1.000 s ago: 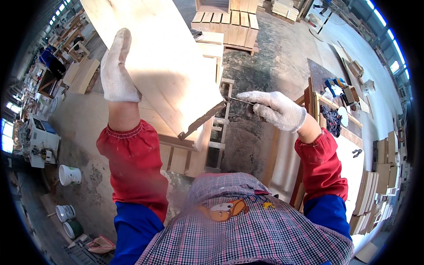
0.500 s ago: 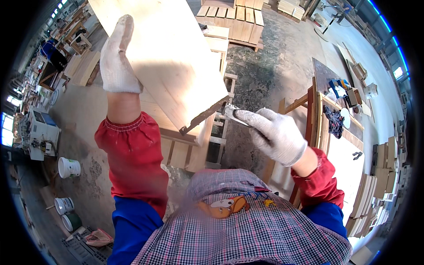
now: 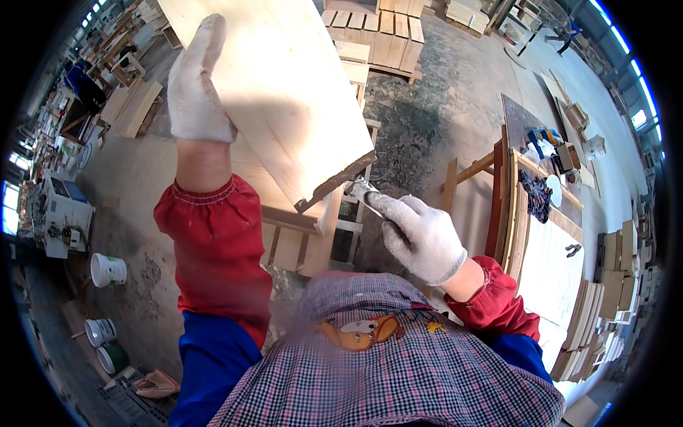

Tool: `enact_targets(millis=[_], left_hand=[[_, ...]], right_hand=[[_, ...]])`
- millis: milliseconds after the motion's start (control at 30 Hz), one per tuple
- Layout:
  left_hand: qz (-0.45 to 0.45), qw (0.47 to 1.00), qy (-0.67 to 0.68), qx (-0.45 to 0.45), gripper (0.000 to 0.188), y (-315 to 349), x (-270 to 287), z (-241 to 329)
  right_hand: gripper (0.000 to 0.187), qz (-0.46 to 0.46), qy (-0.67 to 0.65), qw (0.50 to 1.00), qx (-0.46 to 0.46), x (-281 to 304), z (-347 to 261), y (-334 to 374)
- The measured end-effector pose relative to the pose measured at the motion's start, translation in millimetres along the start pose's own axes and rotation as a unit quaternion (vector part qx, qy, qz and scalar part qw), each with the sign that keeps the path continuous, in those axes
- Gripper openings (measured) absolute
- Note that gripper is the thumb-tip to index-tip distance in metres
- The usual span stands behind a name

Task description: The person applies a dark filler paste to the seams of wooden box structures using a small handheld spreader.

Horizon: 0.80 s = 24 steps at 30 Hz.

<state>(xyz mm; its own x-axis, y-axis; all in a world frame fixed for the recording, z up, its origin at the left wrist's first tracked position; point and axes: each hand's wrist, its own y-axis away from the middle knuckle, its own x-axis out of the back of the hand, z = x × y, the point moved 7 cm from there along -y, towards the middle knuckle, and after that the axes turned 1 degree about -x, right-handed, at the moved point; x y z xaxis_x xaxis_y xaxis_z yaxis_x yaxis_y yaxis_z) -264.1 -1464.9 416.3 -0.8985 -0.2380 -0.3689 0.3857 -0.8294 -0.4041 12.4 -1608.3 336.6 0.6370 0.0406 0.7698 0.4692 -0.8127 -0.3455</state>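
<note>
Head view shows us our left hand [image 3: 196,82], in a white glove, lying flat and open on the face of a big pale wooden board [image 3: 284,92], fingers stretched along it. Our right hand [image 3: 420,235], gloved too, is closed round a small metal scraper [image 3: 361,191], whose blade sits at the board's near dark edge. We see the board tilted on a wooden frame [image 3: 306,235] above the concrete floor [image 3: 441,107]. White buckets [image 3: 108,270] stand on the floor at the left, and a worktop [image 3: 551,256] with stacked boards lies at the right.
</note>
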Motion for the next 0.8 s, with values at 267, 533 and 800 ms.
enact_targets(millis=[267, 533, 800], left_hand=[[-0.07, 0.996, -0.032, 0.043, 0.058, 24.9, -35.4, 25.1], [-0.064, 0.997, 0.009, -0.044, 0.057, -5.8, 4.9, -0.3], [-0.051, 0.997, 0.013, 0.049, 0.058, 20.9, -28.1, 17.1]], right_hand=[[0.053, -0.055, 0.054, 0.996, 0.04, -3.3, -21.2, -12.2], [0.056, -0.1, 0.072, 0.99, 0.072, 0.2, -40.2, -12.3], [0.038, -0.211, 0.243, 0.94, 0.112, 13.6, -55.7, -43.3]])
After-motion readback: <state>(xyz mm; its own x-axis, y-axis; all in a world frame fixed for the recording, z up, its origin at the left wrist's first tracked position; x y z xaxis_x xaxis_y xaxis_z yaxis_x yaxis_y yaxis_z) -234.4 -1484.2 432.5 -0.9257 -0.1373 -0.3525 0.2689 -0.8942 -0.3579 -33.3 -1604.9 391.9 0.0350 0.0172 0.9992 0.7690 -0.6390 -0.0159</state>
